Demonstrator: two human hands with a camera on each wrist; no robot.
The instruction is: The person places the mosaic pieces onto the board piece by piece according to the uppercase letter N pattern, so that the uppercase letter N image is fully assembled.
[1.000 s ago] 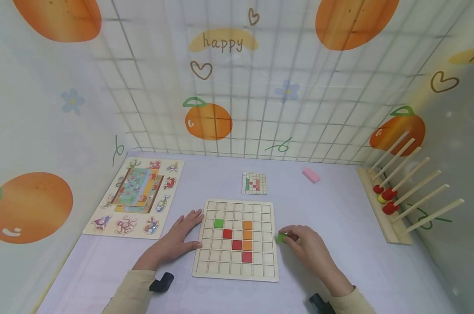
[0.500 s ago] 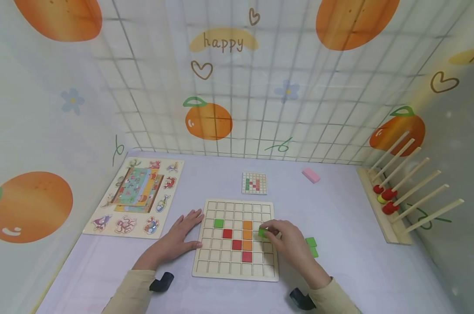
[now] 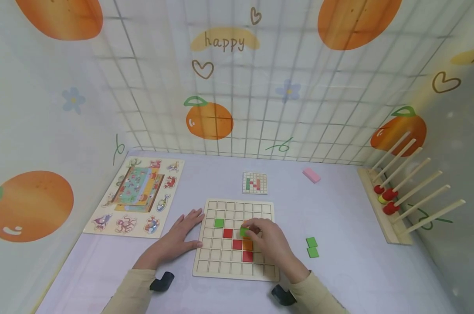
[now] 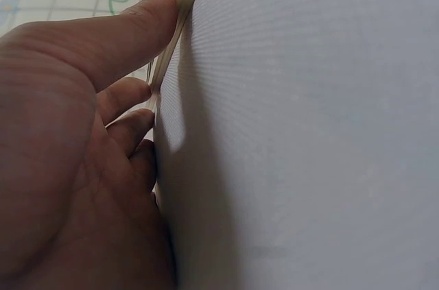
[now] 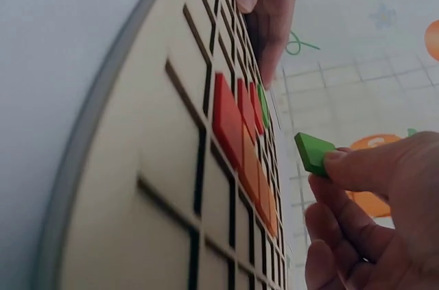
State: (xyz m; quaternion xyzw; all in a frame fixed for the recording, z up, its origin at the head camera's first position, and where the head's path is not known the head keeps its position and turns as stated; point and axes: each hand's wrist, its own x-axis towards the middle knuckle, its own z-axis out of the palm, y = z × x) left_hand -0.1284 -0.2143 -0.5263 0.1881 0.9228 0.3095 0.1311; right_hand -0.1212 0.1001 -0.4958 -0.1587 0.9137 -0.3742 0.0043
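Observation:
A wooden grid board [image 3: 219, 265] lies in front of me, with red, orange and green square tiles set in its cells. My right hand [image 3: 271, 241] pinches a green tile [image 5: 314, 153] between thumb and forefinger, held just above the board over the orange column. That hand partly covers the orange tiles in the head view. At the board's left edge rests my left hand [image 3: 178, 237], fingers straight and spread, with the thumb [image 4: 147, 26] touching the edge. Two loose green tiles [image 3: 312, 247] lie on the table to the right of the board.
Behind the board is a small pattern card [image 3: 254, 183], with a pink block [image 3: 311, 175] to its right. A wooden sea-animal puzzle board [image 3: 137, 226] lies at the left. A peg rack [image 3: 382, 209] with several red beads and a yellow one stands at the right.
My right hand has carried the green tile leftward from beside the board to above its orange column, uncovering two green tiles on the table. My left hand stays put.

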